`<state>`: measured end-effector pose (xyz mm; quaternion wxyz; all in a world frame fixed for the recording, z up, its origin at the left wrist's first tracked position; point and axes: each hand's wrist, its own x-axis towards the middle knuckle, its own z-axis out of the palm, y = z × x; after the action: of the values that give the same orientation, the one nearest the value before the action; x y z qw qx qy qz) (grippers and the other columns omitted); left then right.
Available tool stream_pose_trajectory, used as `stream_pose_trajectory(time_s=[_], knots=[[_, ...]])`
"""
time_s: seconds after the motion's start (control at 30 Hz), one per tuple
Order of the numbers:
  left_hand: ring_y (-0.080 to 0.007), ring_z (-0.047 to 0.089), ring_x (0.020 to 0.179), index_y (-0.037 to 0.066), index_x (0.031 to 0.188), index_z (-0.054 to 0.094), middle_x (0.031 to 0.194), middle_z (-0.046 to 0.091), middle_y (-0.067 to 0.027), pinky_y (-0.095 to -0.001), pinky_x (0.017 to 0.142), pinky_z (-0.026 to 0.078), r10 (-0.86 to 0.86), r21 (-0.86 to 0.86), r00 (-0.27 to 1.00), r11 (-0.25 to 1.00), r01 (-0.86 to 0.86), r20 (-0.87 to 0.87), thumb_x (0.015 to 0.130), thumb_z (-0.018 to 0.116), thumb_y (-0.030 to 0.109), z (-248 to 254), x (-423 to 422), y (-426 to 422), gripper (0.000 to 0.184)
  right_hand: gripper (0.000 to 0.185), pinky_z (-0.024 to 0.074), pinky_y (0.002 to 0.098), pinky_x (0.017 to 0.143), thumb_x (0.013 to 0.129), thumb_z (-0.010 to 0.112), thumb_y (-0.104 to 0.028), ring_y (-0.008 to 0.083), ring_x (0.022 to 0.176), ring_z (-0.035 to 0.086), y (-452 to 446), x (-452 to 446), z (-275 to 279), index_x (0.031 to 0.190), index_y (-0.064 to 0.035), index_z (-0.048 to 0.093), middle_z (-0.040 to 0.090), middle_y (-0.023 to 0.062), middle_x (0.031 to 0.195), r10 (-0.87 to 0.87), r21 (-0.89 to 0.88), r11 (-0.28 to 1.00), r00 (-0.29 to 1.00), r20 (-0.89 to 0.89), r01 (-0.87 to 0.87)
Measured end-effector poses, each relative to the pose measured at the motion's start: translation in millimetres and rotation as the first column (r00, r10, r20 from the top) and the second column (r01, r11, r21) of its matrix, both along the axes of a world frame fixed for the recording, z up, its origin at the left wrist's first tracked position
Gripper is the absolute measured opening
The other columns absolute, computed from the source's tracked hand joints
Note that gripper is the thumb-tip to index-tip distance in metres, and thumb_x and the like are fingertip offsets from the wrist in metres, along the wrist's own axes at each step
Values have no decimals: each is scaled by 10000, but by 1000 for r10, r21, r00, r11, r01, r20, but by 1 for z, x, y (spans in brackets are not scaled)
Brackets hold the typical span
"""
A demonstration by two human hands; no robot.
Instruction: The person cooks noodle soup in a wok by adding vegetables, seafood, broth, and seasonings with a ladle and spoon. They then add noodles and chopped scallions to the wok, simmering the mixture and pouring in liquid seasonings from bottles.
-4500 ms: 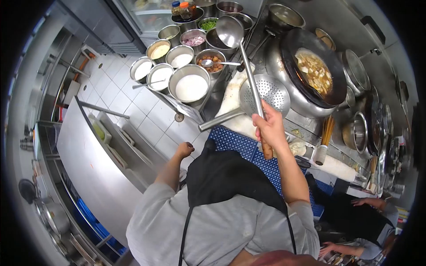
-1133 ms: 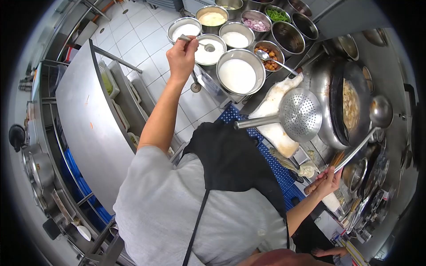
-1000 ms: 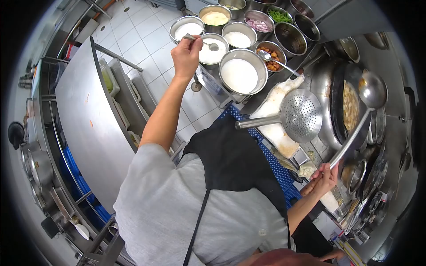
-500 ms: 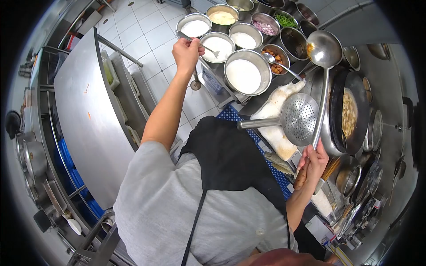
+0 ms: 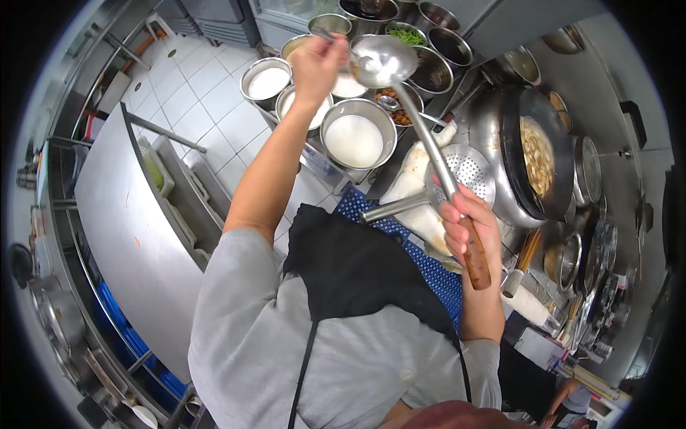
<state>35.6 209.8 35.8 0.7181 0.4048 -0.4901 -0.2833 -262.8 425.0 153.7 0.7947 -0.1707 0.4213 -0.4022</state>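
My left hand (image 5: 316, 75) is raised over the metal pots, closed on a small metal spoon (image 5: 326, 34). The spoon's far end meets the bowl of a long ladle (image 5: 399, 66); motion blur hides whether anything lies in it. My right hand (image 5: 473, 223) grips the ladle's metal shaft above its wooden handle, which slants back over my wrist. Below the ladle's shaft a perforated strainer (image 5: 468, 171) rests on a folded white cloth (image 5: 411, 175). Under my left forearm and the ladle stand pots of white granules or powder, the nearest a wide steel pot (image 5: 361, 109).
A black wok (image 5: 559, 154) holding pale sliced pieces sits to the right. Behind are more pots, including one of chopped greens (image 5: 405, 34) and one of brown chunks with a spoon (image 5: 389, 102). A steel counter (image 5: 136, 236) flanks my left. Another person's arm (image 5: 561, 402) shows at lower right.
My right hand has brought the ladle left, from near the wok to over the pots. My left hand has lifted the spoon from a white-filled pot toward the ladle. The view has shifted.
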Motion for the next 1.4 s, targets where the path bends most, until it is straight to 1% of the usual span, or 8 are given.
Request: stream_pose_trajectory(time_s=[0.03, 0.1, 0.2, 0.4, 0.7, 0.9, 1.23, 1.4], knots=[[-156, 693, 644, 44, 994, 697, 733, 717, -69, -292, 594, 534, 251, -180, 872, 965, -191, 420, 904, 706, 138, 9, -9, 11, 131, 391, 419, 242, 322, 984, 539, -105, 101, 412, 501, -4, 3, -7, 1350, 24, 494, 553, 71, 724, -16, 41, 999, 996, 92, 12], [-175, 689, 637, 45, 993, 691, 752, 723, -91, -305, 589, 526, 446, -385, 760, 880, -278, 473, 906, 690, 129, 8, -9, 13, 121, 380, 429, 248, 326, 986, 532, -104, 104, 413, 505, -6, 4, -13, 1344, 20, 497, 550, 75, 728, -22, 58, 998, 988, 155, 13], [-184, 690, 627, 37, 989, 679, 746, 722, -102, -309, 590, 530, 422, -165, 891, 903, -397, 168, 903, 687, 121, -10, 6, 5, 121, 383, 438, 247, 329, 977, 543, -89, 104, 410, 505, -2, -2, -17, 1339, 26, 497, 548, 80, 726, -14, -28, 999, 999, 39, 15], [-123, 678, 643, -3, 955, 675, 738, 719, -82, -265, 603, 529, 235, 120, 915, 950, -287, 329, 897, 692, 101, -58, 13, -2, 120, 452, 422, 239, 329, 932, 604, -70, 107, 405, 503, 6, -20, -17, 1351, 57, 495, 552, 84, 696, -84, -152, 987, 958, -273, 43], [-112, 681, 650, 2, 958, 683, 708, 711, -75, -265, 628, 533, 38, 223, 847, 957, -183, 531, 896, 676, 88, -70, 8, -14, 106, 504, 424, 239, 327, 916, 622, -68, 118, 399, 500, 8, -34, -20, 1375, 71, 469, 560, 86, 686, -149, -174, 980, 942, -301, 99], [-135, 706, 660, -34, 947, 667, 748, 717, -107, -273, 602, 578, -51, 334, 930, 939, -79, 364, 902, 659, 62, -90, 10, -24, 106, 485, 430, 240, 325, 923, 613, -61, 114, 397, 498, 9, -37, -23, 1366, 70, 467, 564, 89, 686, -154, -180, 978, 946, -285, 105], [-227, 703, 613, -111, 968, 577, 814, 677, -181, -326, 533, 614, 159, 562, 986, 820, -107, -45, 883, 660, 6, -46, 41, -36, 166, 444, 410, 233, 323, 922, 617, -59, 102, 399, 496, 1, -38, -9, 1332, 62, 497, 553, 72, 672, -126, -192, 980, 916, -381, 55], [-210, 708, 686, -91, 1012, 604, 842, 686, -170, -307, 645, 619, 32, 281, 977, 959, 29, -211, 904, 655, 23, 10, 18, -27, 164, 435, 406, 228, 318, 956, 571, -75, 95, 399, 494, -12, -7, 11, 1364, 49, 481, 539, 69, 678, -16, -101, 995, 949, -315, -17]])
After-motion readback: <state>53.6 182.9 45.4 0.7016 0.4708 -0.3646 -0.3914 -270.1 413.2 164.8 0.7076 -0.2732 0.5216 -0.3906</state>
